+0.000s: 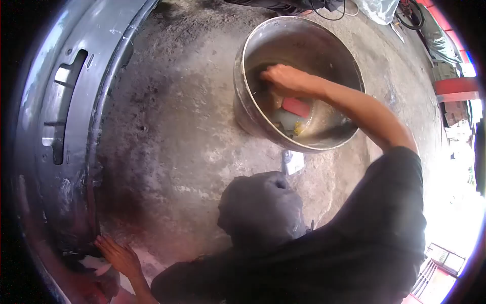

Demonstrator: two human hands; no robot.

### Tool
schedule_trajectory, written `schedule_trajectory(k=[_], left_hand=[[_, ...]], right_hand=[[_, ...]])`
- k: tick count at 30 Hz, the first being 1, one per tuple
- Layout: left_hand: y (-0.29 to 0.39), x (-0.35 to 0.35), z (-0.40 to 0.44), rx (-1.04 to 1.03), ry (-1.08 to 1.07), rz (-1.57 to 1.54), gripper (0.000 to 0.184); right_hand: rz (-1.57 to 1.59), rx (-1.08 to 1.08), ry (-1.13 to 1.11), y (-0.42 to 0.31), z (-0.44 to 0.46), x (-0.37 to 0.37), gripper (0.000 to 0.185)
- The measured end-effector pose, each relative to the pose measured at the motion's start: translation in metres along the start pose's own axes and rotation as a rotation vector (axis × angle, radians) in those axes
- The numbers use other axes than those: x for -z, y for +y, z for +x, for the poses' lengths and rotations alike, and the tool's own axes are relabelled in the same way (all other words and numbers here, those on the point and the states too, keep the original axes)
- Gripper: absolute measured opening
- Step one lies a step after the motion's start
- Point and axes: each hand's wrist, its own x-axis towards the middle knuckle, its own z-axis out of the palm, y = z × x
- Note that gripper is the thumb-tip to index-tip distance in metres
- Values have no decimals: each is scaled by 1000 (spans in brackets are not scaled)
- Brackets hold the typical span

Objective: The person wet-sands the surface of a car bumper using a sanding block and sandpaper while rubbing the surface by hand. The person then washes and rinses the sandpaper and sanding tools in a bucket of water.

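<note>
My right hand (284, 80) reaches into a large round metal tub (244, 109), its fingers curled together near the left inner wall. What it holds, if anything, cannot be made out. Cloudy liquid lies in the tub. A red block (296, 107) rests below the hand, with a small yellow piece (298, 128) lower down. At the bottom left, my left hand (119, 257) has its fingers stretched out against the lower edge of a grey metal panel (76, 197).
The panel, with long slots, curves down the left side. A small white packet (293, 161) lies on the concrete floor (172, 116) below the tub. Dark-clothed knee (260, 205) at bottom centre. Clear plastic (379, 10) and cables sit at the top right.
</note>
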Motion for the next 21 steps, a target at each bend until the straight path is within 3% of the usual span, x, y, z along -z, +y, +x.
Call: schedule_trajectory(k=[3,4,5,6,7,8,11,12,14,21], left_hand=[[-15,-29,-3,-83,172,-27,76],[-15,-38,-1,-80,184,-10,74],[-24,-52,-4,-66,181,22,72],[-34,-96,-14,-49,131,-94,68],[-28,-99,-10,-27,83,-210,65],[-34,-103,-16,-4,41,-139,66],[10,7,16,94,-127,-34,76],[4,-2,9,25,-30,144,81],[-6,-8,2,-5,-41,202,80],[-13,-8,-12,-6,-106,165,78]], right_hand=[[27,-31,11,16,63,-24,30],[563,-65,87,35,54,-49,35],[756,-61,99,50,43,-66,35],[719,-44,62,56,37,-74,35],[553,-11,-6,60,40,-76,35],[441,18,-43,55,54,-74,35],[307,-7,-108,81,75,-75,35],[295,-23,-123,83,81,-75,35],[279,-51,-158,91,85,-76,35],[252,-97,-210,97,95,-71,36]])
